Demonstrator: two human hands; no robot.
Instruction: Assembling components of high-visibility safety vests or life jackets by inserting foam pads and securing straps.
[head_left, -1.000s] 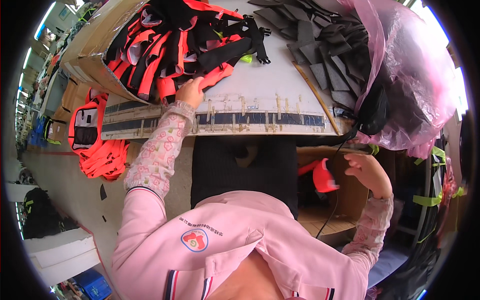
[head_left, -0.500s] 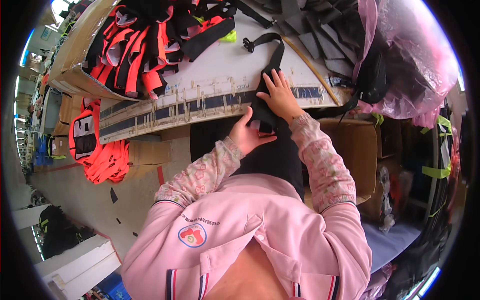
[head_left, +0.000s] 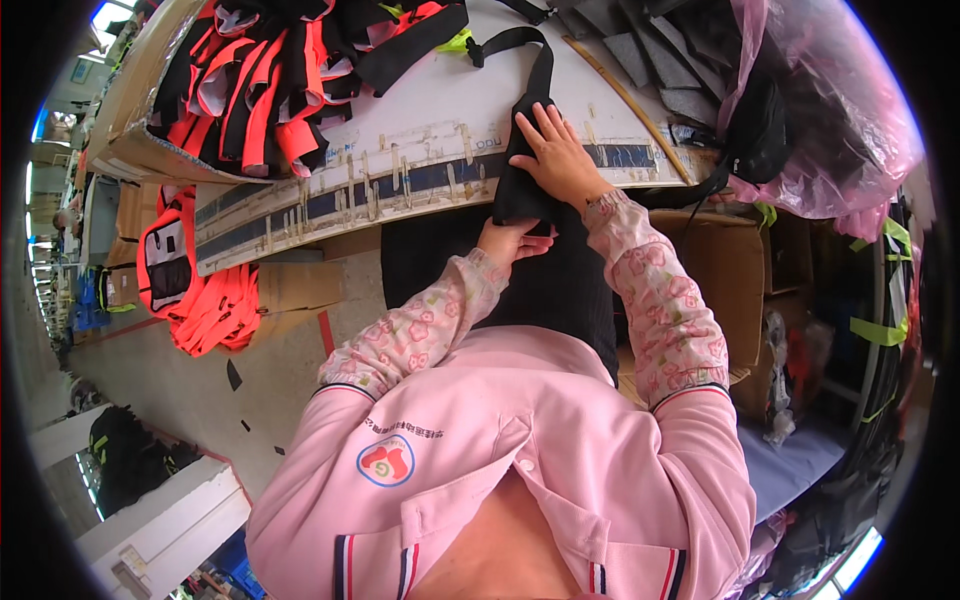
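The left hand (head_left: 508, 242) was nearest the body, at the bottom end of the wide part of a black strap (head_left: 512, 188), just off the front edge of the tabletop (head_left: 425, 105). Its fingers were partly curled there; the thumb was hidden, so how firmly they gripped could not be told. Just beyond, the right hand (head_left: 562, 158) lay on the strap with its fingers stretched out and slightly spread, pressing from above and closed around nothing. The strap ran away under that palm, and its narrow tail curved left across the tabletop.

To handle it well, the right palm seemed best kept flat, pinning the cloth against the tabletop, while the left fingers kept the loose end square and free of creases. The overhanging end looked likeliest to twist or slip.

Counted outward, there were two hands, one black strap between them, and one tabletop. Past the right hand lay one thin wooden stick (head_left: 622, 97), with one black pouch (head_left: 757, 142) and one pink plastic bag (head_left: 835, 125) to its right. To the left was one cardboard box (head_left: 125, 115) with orange and black strips (head_left: 262, 95) spilling out, too tangled to count. The grey foam pieces (head_left: 650, 62) at the far side also overlapped too much for a sure number.
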